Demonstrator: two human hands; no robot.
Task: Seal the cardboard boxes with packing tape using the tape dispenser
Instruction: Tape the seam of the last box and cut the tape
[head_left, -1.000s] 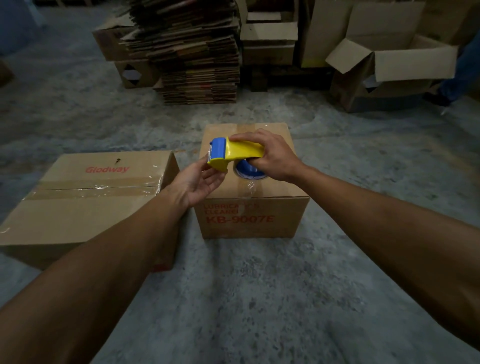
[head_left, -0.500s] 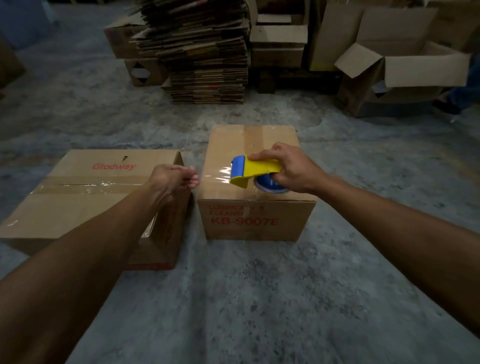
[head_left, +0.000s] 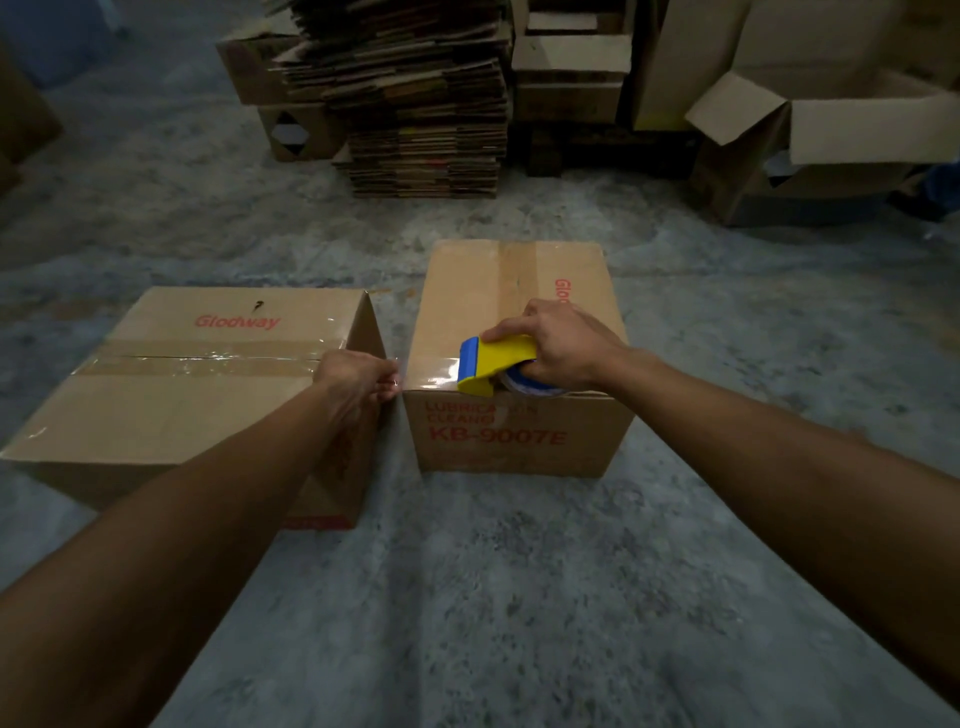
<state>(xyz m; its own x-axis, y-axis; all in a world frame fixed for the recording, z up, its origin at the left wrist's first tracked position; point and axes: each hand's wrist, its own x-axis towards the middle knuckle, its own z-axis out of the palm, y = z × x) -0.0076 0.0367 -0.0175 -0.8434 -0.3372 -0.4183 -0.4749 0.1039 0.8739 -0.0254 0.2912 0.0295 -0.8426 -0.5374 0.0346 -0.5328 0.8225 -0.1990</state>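
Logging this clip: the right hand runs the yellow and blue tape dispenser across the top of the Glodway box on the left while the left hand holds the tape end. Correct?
Not quite. The head view shows the right hand running the tape dispenser across the KB-9007E box, not the Glodway box, which already carries tape. The left hand does pinch the tape end at that box's left edge.

Right hand (head_left: 563, 340) grips the yellow dispenser (head_left: 493, 361) on the right box (head_left: 511, 312). Left hand (head_left: 358, 379) pinches the tape end (head_left: 397, 383) at that box's left edge, beside the taped box (head_left: 171, 405).
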